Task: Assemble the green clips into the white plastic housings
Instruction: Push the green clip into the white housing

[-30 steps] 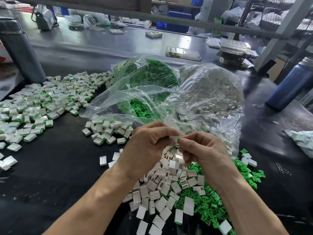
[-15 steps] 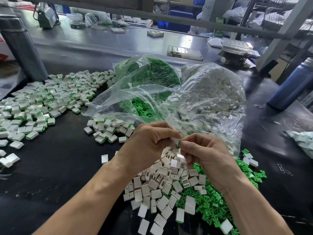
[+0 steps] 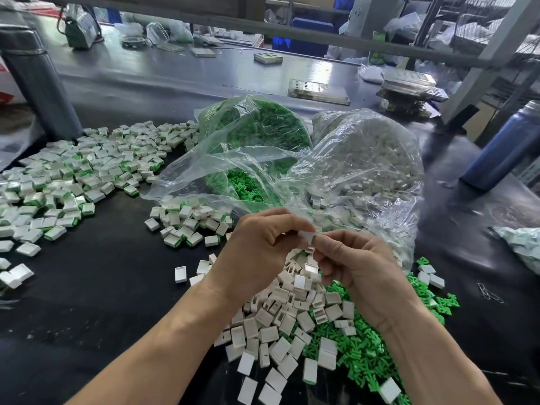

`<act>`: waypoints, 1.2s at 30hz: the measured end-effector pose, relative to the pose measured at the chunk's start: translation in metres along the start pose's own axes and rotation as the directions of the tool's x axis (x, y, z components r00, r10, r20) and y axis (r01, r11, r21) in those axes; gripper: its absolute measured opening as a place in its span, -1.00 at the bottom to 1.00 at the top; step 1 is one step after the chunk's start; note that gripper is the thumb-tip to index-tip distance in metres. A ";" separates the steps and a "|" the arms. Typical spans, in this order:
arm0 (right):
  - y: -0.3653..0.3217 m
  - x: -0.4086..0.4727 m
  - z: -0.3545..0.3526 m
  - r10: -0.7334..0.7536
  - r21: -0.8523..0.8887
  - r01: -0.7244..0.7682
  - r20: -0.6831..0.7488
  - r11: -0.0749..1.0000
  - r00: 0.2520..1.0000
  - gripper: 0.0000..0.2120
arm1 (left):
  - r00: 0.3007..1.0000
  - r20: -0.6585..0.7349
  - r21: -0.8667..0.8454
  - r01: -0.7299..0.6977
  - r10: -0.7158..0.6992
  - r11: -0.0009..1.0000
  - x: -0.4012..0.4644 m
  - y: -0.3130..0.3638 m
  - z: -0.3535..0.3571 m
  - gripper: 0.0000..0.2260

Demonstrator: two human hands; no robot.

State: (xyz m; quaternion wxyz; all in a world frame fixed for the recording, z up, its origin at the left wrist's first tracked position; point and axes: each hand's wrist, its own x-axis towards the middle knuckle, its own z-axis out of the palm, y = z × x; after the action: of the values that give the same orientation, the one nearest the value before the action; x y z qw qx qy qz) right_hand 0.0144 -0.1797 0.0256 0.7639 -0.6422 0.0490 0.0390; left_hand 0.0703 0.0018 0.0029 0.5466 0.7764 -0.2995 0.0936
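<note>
Both hands' grip still pinches one white housing, left hand, right hand

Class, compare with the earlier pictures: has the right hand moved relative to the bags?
No. The right hand remains just in front of the white housings bag, pinching the white housing with the left hand.

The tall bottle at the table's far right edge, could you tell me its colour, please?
Blue, with a pale cap: the tall bottle shows in the head view.

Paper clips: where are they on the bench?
Head view, far right: the paper clips lie on the black mat, right of the loose green clips.
</note>
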 end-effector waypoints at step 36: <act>0.007 0.004 0.013 0.006 0.169 -0.017 0.064 0.985 0.998 -0.38 | 0.972 -0.026 -0.392 0.204 -0.232 0.897 0.000 0.018 0.009 -0.90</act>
State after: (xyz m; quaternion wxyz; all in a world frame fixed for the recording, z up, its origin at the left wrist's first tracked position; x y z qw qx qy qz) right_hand 0.0174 -0.1657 0.0202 0.8167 -0.5732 0.0318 0.0592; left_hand 0.0585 -0.0103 0.0134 0.7062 0.6782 -0.2034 -0.0013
